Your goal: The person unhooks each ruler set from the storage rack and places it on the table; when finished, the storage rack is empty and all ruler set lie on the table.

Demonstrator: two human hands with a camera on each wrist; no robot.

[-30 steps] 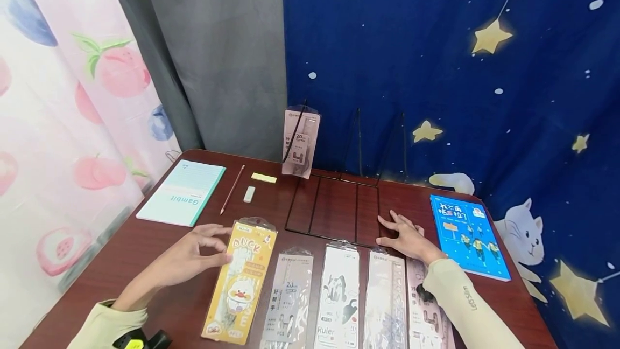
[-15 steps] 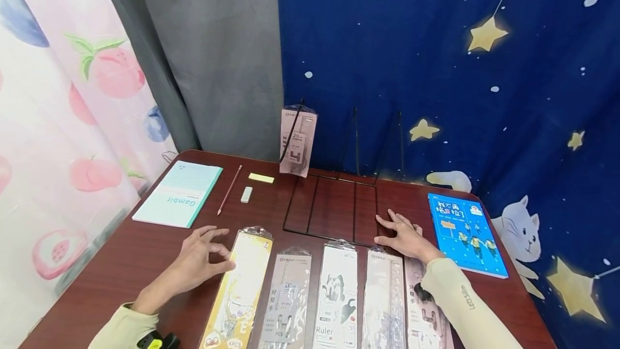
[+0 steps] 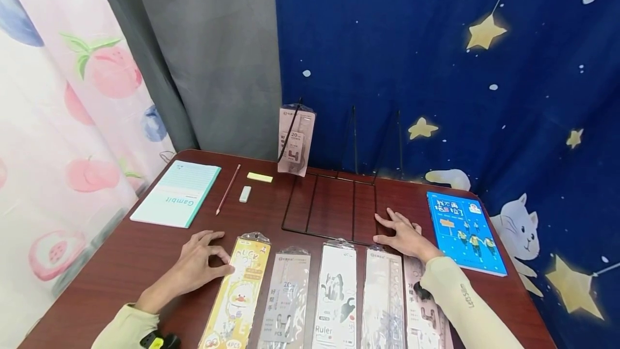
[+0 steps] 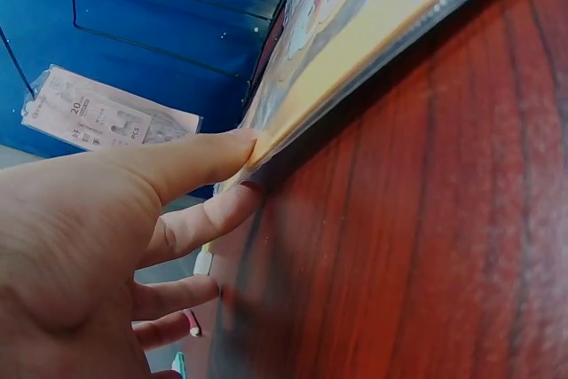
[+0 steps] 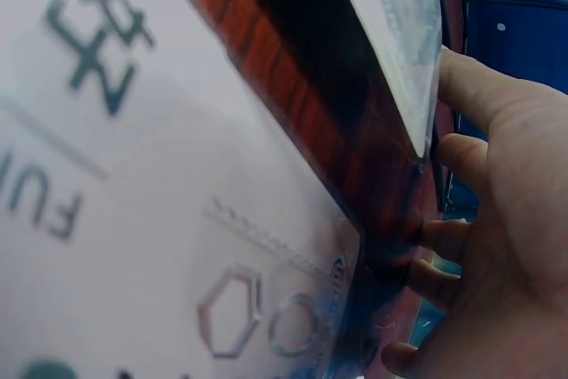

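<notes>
My left hand pinches the upper left edge of a yellow duck-print ruler pack between thumb and index finger. In the left wrist view the thumb lies over the pack's edge and the index finger sits beneath it. To its right lie a grey ruler pack, a white cat-print pack, a clear-fronted pack and a pink pack, partly hidden by my right forearm. My right hand, fingers spread, rests at the right side of the black wire rack.
One pink ruler pack hangs from the rack's left hook. Toward the table's left are a notebook, a pencil, an eraser and a yellow strip. A blue book lies at the right; curtains stand behind.
The yellow pack and my left hand have come nearer to me, and the pack's tilt has changed. My right hand stays at the rack. The whole view has shifted slightly.
</notes>
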